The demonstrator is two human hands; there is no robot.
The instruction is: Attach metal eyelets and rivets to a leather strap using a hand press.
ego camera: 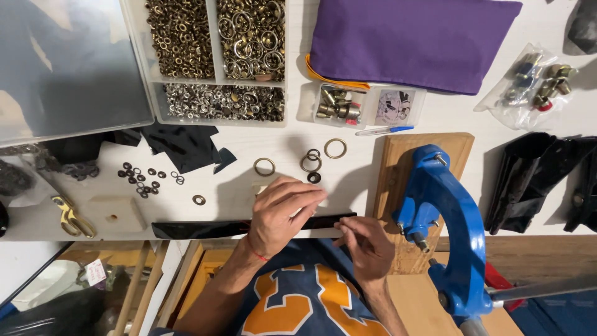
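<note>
Head: both hands [283,211] [367,246] pinch black strip [199,229].

Bare forearms here, no sleeves; a thin red string bracelet [259,256] circles the left wrist, and down at six o'clock sits a navy jersey with big orange, white-edged lettering [305,305].

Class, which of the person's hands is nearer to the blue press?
Right. The right hand is just beside the blue press; the left hand lies farther away, on the black strip.

Strap [199,228] along table edge [37,224]; rings [311,163] behind; press [454,236] right.
</note>
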